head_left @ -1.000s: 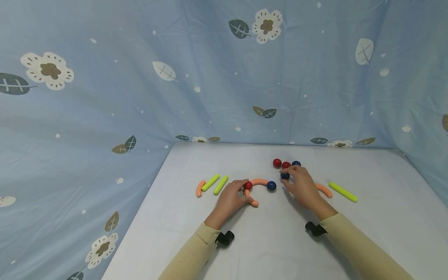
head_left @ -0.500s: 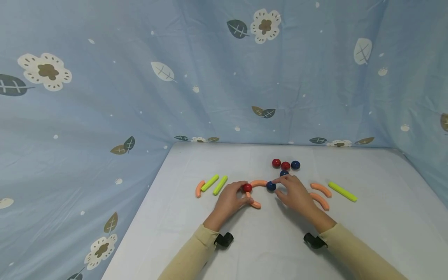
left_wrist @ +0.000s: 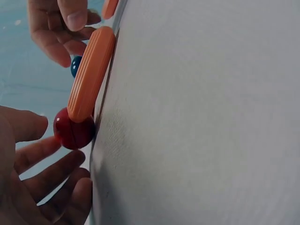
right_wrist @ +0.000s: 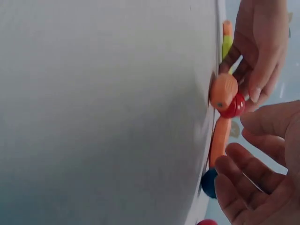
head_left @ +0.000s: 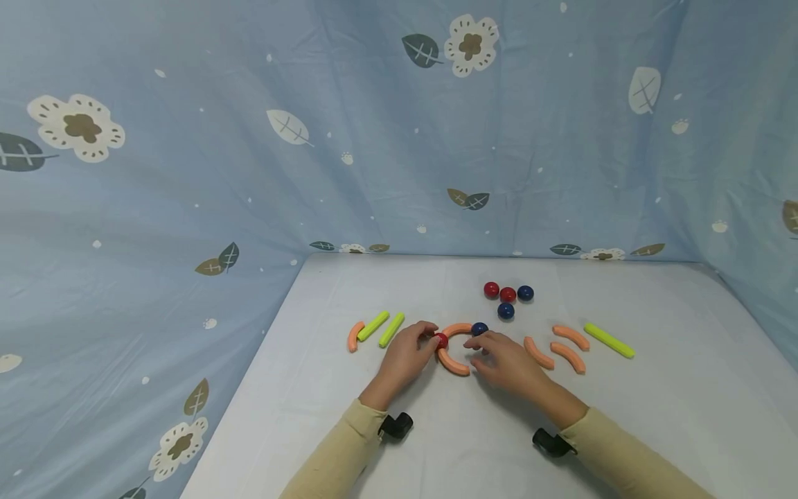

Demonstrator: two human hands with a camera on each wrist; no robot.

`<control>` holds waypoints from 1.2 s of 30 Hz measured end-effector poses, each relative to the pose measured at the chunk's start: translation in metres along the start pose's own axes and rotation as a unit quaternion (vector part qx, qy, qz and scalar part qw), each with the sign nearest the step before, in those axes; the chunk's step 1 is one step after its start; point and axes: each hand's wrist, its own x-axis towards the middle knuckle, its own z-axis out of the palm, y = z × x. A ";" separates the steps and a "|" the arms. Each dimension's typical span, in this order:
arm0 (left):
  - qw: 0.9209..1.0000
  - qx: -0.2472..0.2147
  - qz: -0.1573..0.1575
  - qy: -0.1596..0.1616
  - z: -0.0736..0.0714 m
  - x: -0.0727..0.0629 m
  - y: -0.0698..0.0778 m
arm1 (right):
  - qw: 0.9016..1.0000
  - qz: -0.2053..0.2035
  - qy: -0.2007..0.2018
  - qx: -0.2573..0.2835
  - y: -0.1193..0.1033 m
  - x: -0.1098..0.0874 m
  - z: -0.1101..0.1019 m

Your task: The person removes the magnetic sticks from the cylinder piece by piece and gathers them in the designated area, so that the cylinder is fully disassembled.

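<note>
A red ball (head_left: 442,340) joins two curved orange rods, the upper rod (head_left: 458,328) and the lower rod (head_left: 454,364). At the far end of the upper rod sits a blue ball (head_left: 479,329). My left hand (head_left: 404,355) is at the red ball's left side; in the left wrist view its index fingertip touches the red ball (left_wrist: 74,131), with the thumb slightly apart and the other fingers loose. My right hand (head_left: 508,364) hovers between the blue ball and the lower rod's free end, fingers spread and holding nothing. The right wrist view shows its fingers overlapping the blue ball (right_wrist: 209,183).
Behind lie two red balls (head_left: 508,294) and two more blue balls (head_left: 506,311). Right of my right hand are three curved orange rods (head_left: 569,357) and a straight yellow-green rod (head_left: 609,340). Two shorter yellow-green rods (head_left: 391,330) and an orange rod (head_left: 356,337) lie left.
My right hand has let go of a blue ball at the back and moved left and nearer, beside the joined pieces. The lower rod has swung to curve rightward; the red ball has shifted slightly nearer.
</note>
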 end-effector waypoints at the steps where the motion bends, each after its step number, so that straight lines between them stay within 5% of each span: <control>1: 1.000 -0.002 0.000 -0.002 -0.001 0.000 0.000 | 1.000 -0.006 -0.006 -0.001 -0.002 0.000 0.001; 14: 0.999 0.008 0.030 -0.026 -0.003 0.004 -0.004 | 0.996 -0.046 -0.068 0.025 -0.012 0.006 0.015; 36: 0.999 0.018 0.023 -0.023 -0.003 0.006 0.001 | 0.998 -0.021 -0.063 0.018 -0.016 0.003 0.015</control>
